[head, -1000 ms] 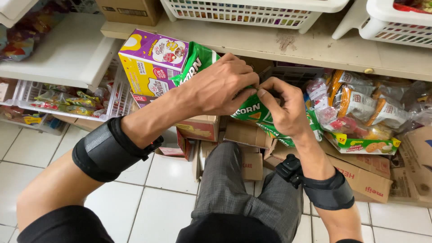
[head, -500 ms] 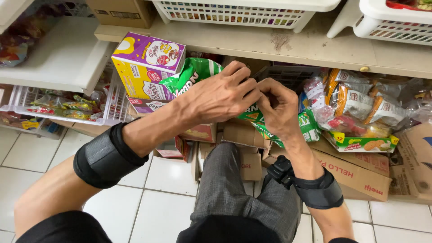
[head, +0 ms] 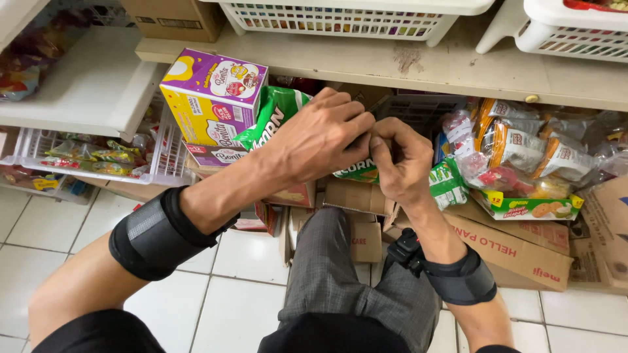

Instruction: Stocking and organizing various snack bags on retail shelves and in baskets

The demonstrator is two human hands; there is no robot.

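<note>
My left hand (head: 320,137) and my right hand (head: 400,163) meet in front of the lower shelf, both closed on a green snack packet (head: 278,111) that runs from upper left to lower right behind them. The packet's middle is hidden by my fingers. A purple and yellow box (head: 212,98) sits just left of the packet. Black bands wrap both wrists.
Clear bags of snacks (head: 523,150) and a green-edged carton (head: 523,208) lie at right. Brown cardboard boxes (head: 510,245) stand on the tiled floor. A wooden shelf (head: 425,65) holds white baskets (head: 340,16) above. A white wire tray (head: 78,157) of packets sits at left.
Both hands have shifted slightly up and right on the green packet, with the fingers working closer together. The view has tilted a little.
</note>
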